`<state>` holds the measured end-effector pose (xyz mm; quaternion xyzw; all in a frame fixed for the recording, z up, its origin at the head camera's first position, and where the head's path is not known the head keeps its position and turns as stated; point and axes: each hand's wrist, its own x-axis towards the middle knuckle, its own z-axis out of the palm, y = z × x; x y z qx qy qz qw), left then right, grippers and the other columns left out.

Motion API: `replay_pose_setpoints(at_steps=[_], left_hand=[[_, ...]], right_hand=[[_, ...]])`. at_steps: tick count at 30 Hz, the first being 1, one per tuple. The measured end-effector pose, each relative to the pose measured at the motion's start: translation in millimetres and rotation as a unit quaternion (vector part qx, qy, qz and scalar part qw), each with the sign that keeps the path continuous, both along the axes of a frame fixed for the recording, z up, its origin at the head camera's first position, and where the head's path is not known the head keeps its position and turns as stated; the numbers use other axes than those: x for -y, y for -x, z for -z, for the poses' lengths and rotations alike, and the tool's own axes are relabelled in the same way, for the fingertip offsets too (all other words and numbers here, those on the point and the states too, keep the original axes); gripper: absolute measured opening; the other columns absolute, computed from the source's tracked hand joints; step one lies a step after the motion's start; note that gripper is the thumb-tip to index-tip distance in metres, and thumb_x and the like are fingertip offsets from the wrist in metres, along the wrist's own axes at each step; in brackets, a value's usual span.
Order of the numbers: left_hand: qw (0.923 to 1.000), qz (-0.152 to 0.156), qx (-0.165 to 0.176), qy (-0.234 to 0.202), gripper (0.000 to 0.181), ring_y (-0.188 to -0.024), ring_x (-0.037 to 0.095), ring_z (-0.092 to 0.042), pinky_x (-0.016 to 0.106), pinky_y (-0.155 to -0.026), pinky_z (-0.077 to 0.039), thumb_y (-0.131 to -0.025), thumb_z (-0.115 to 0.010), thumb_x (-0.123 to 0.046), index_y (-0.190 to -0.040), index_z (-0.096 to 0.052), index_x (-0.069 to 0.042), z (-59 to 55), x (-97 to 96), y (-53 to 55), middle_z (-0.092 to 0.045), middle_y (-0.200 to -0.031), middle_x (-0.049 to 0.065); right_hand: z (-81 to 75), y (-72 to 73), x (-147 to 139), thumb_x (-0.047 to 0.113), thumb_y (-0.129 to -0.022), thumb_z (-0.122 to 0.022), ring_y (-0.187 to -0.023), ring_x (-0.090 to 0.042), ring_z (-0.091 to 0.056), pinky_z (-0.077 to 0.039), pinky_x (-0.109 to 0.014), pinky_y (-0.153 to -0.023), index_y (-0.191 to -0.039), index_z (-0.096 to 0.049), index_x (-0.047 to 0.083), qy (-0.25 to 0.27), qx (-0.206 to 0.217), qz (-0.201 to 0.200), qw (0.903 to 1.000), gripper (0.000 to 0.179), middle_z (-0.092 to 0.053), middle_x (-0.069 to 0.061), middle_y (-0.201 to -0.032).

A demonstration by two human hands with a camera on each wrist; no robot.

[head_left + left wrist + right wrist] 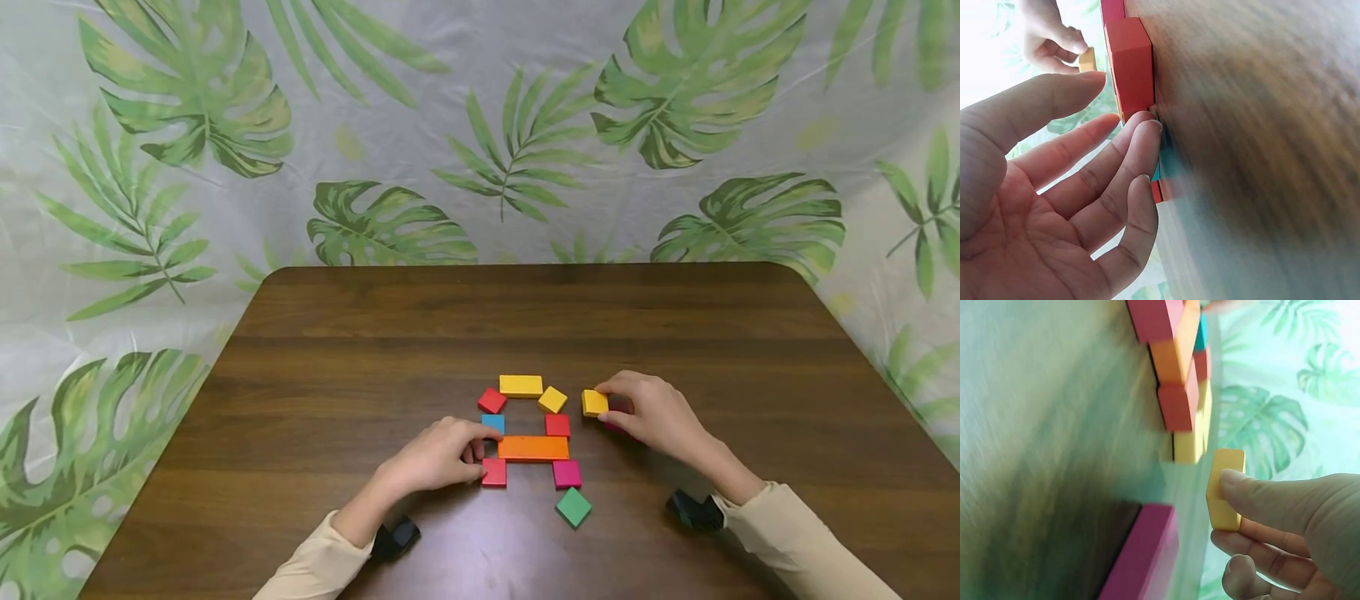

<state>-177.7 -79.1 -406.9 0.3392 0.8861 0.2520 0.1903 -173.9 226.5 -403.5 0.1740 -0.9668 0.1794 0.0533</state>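
Note:
My right hand [660, 412] pinches a small yellow block [594, 405] between thumb and fingers, right of the block arrangement; in the right wrist view this yellow block [1225, 512] is held above the table. Below it lies a magenta block [1145, 553], mostly hidden by the hand in the head view. My left hand [438, 454] rests at the arrangement's left side, fingers loosely bent beside a blue block [492, 424], an orange bar [533, 448] and a red block [494, 473]. In the left wrist view the thumb stands apart from the red block [1132, 65].
At the arrangement's top are a yellow bar [521, 386], a tilted red block [492, 400] and a tilted yellow block [552, 400]. Another red block [557, 425], a magenta block [567, 474] and a green block [573, 507] run down its right side on the wooden table [360, 375].

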Motion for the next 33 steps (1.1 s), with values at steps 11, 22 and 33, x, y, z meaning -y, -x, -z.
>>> replay_pose_setpoints(at_steps=[11, 22, 33], left_hand=[[0.9999, 0.004, -0.007, -0.008, 0.039, -0.067, 0.000, -0.053, 0.013, -0.063, -0.044, -0.080, -0.065, -0.010, -0.119, -0.061, -0.009, 0.3, 1.5, 0.0, -0.065, -0.083, 0.001], [1.0000, 0.005, 0.002, -0.008, 0.041, -0.065, -0.001, -0.052, 0.013, -0.063, -0.044, -0.080, -0.067, -0.015, -0.120, -0.060, -0.009, 1.9, 2.4, -1.2, -0.065, -0.082, -0.001], [0.9997, -0.017, -0.010, 0.014, 0.030, -0.062, 0.006, -0.042, 0.020, -0.070, -0.040, -0.094, -0.051, -0.021, -0.121, -0.061, -0.013, -2.7, -1.7, -0.8, -0.066, -0.085, 0.000]], right_hand=[[-2.8, -32.9, 19.9, 0.022, -0.069, -0.079, -0.062, -0.001, -0.046, -0.038, -0.016, -0.055, -0.098, -0.070, 0.015, 0.017, -0.021, -0.028, 0.9992, 0.032, -0.067, 0.004, -0.090], [-2.2, -68.4, 48.5, 0.028, -0.067, -0.079, -0.070, -0.003, -0.055, -0.046, -0.018, -0.060, -0.093, -0.069, 0.015, 0.027, -0.023, -0.071, 0.9968, 0.031, -0.066, 0.008, -0.087], [7.5, -85.1, 80.7, 0.038, -0.067, -0.079, -0.073, -0.002, -0.057, -0.049, -0.020, -0.063, -0.089, -0.071, 0.019, 0.012, 0.022, -0.103, 0.9943, 0.030, -0.066, 0.012, -0.082]])
